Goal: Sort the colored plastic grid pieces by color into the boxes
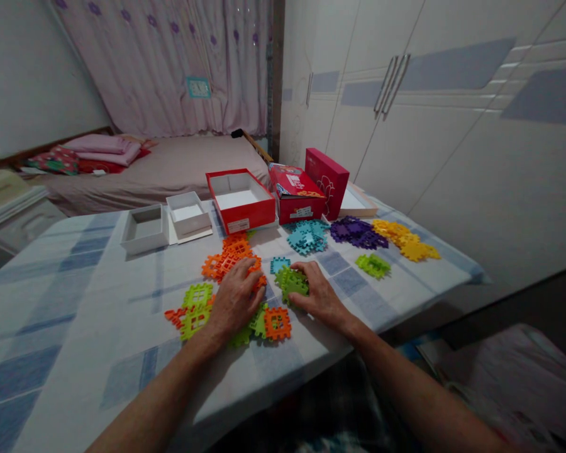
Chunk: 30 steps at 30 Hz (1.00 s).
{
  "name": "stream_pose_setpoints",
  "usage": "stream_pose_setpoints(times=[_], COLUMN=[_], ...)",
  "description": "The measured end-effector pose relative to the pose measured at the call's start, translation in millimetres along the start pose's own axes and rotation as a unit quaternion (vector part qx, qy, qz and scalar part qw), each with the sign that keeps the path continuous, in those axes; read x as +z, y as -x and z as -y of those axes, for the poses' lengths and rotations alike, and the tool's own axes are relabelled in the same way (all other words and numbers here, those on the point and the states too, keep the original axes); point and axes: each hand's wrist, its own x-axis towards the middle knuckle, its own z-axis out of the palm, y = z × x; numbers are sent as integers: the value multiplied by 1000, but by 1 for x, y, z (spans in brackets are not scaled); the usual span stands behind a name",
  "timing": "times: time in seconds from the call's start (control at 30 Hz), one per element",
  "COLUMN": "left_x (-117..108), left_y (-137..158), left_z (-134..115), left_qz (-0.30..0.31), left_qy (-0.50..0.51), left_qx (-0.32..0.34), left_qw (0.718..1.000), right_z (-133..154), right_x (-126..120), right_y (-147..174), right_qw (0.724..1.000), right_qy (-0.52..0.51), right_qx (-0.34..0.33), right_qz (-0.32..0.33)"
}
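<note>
Flat, notched plastic building pieces lie in heaps sorted mostly by colour. My right hand (318, 292) is closed around several green building pieces (292, 283), its thumb on the near side and fingers at the far side. My left hand (238, 296) rests over the orange pieces (233, 250), with fingers bent and close together; what lies under them is hidden. A blue square piece (280, 265) is just beyond the green pieces. Nearer me and left, light green pieces (198, 296) mix with an orange window-shaped square (277, 324) and other orange bits.
Blue (308, 236), purple (358, 233), yellow (408, 240) and green (373, 265) heaps lie to the right. Behind stand a red-rimmed open box (249, 216), a red box (302, 209), an upright crimson box (327, 182) and grey-white trays (146, 236). A checked cloth (85, 302) covers the table.
</note>
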Motion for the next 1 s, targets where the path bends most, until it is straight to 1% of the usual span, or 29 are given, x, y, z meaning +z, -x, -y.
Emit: stream_pose_setpoints(times=[0.07,0.13,0.2,0.27,0.37,0.47,0.53,0.6,0.67,0.73,0.77,0.83,0.9,0.97,1.0], left_x=[1,1,0,0,0,0,-3,-12,-25,-42,-51,-66,-76,-80,-81], left_y=[1,2,3,3,4,3,1,-1,-2,0,3,14,29,47,56], left_z=[2,4,6,8,8,7,6,6,8,14,19,31,46,60,65], left_qz=[-9,-18,-25,-28,-22,-17,-15,-15,-13,-10,-7,0,12,29,38], left_qy=[3,6,10,12,10,7,3,-2,-8,-12,-14,-20,-34,-42,-40], left_qx=[5,10,11,10,8,8,6,-1,-14,-34,-46,-71,-108,-154,-177], left_qw=[1000,1000,1000,999,1000,1000,1000,1000,1000,999,999,997,993,987,983], right_z=[-5,-13,-26,-43,-72,-92,-94,-89,-81,-76,-75,-75,-77,-75,-71], right_x=[-3,-13,-30,-50,-80,-96,-98,-93,-83,-74,-71,-67,-67,-65,-63], right_y=[-1,-2,-4,-6,-7,-3,1,6,11,16,18,20,18,10,5], right_qw=[999,996,991,983,974,960,941,927,931,939,938,931,926,932,939], right_qy=[-22,-50,-76,-71,17,150,240,299,318,325,333,356,369,349,328], right_qx=[5,32,76,121,151,128,96,60,13,-36,-52,-57,-45,-48,-60], right_qz=[-30,-59,-85,-116,-169,-199,-219,-219,-177,-107,-77,-51,-67,-89,-89])
